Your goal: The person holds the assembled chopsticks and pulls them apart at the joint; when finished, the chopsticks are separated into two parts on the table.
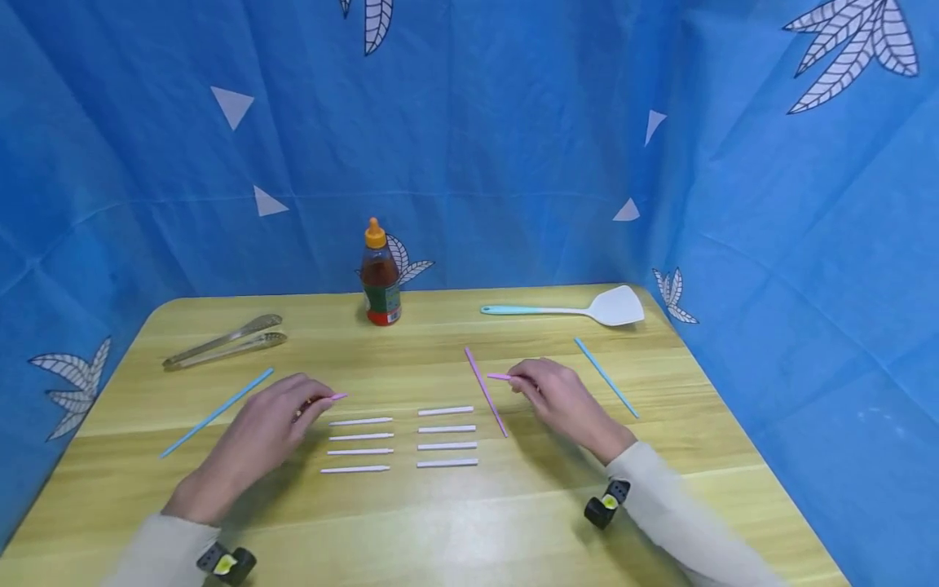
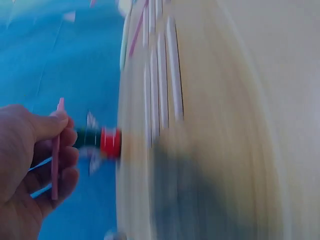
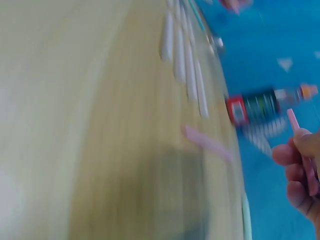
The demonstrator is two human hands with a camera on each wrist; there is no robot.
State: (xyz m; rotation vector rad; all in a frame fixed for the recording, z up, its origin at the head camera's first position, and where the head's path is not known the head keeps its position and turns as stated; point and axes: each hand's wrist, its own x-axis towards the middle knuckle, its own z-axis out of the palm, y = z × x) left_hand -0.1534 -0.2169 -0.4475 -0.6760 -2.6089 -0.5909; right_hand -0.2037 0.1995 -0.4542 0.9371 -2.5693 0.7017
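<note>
My left hand [image 1: 275,420] is raised over the left of the table, pinching a short pink stick [image 2: 55,160] between thumb and curled fingers. The stick has a narrower tip. On the right, my right hand [image 1: 561,399] pinches another short pink stick [image 3: 307,170]. Between the hands lie two columns of short white sticks: the left column [image 1: 360,451] has narrowed ends, and the right column [image 1: 447,446] looks thicker. A longer pink stick [image 1: 484,390] lies slanted on the table just left of my right hand.
One long blue stick [image 1: 216,412] lies at the left, another [image 1: 607,379] at the right. Metal tongs [image 1: 223,342] are at the back left. A sauce bottle [image 1: 381,281] stands at the back, and a white spatula [image 1: 614,306] lies back right. Blue cloth [image 1: 469,147] hangs behind.
</note>
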